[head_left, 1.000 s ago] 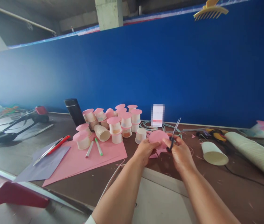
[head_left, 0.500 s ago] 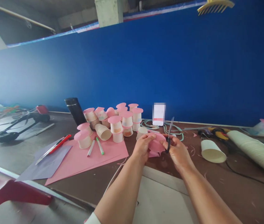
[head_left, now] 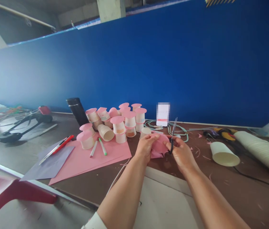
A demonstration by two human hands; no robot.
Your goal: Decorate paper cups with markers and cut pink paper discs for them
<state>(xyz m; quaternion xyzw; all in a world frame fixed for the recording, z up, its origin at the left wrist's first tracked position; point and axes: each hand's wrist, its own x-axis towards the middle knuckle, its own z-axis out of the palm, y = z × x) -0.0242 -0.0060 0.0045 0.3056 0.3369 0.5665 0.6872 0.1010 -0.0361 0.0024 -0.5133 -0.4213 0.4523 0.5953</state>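
Observation:
My left hand point(head_left: 145, 147) pinches a round pink paper piece point(head_left: 161, 144) and holds it just above the brown table point(head_left: 220, 184). My right hand point(head_left: 181, 152) is closed round black-handled scissors point(head_left: 172, 135), whose blades point up and sit against the right edge of the pink piece. Behind the hands stand several white paper cups with pink round tops point(head_left: 118, 122). A small white cup point(head_left: 145, 131) stands right behind my left hand.
A pink sheet point(head_left: 86, 159) with two pens point(head_left: 98, 147) lies to the left, beside a purple sheet point(head_left: 50, 162) and a red knife point(head_left: 58, 148). A black flask point(head_left: 77, 111), a tipped cup point(head_left: 223, 154), a cup stack point(head_left: 260, 152), cables point(head_left: 172, 128) and a red chair point(head_left: 10, 194) surround the spot.
The scissors have swung from tilted right to nearly upright against the pink piece. My left hand has turned the pink piece a little. The view has dipped slightly.

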